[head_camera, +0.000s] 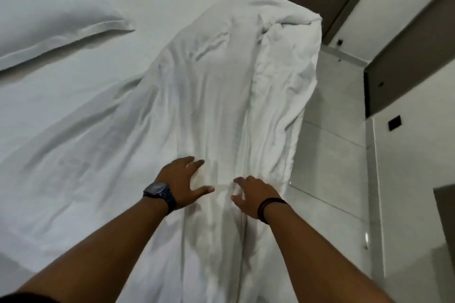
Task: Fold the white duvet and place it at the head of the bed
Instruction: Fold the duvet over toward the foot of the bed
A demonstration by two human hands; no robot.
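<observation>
The white duvet (221,86) lies in a long, wrinkled strip along the right edge of the bed (73,110), running away from me, its right side hanging over the edge. My left hand (183,181), with a dark watch on the wrist, rests flat on the duvet with fingers spread. Just to its right, my right hand (253,195), wearing dark wristbands, also lies on the duvet with fingers apart. Neither hand holds any fabric.
A white pillow (49,22) lies at the upper left on the white sheet. Beyond the bed's right edge is a pale tiled floor (327,155), with white and brown wall panels (406,44) and a dark wall switch (395,123).
</observation>
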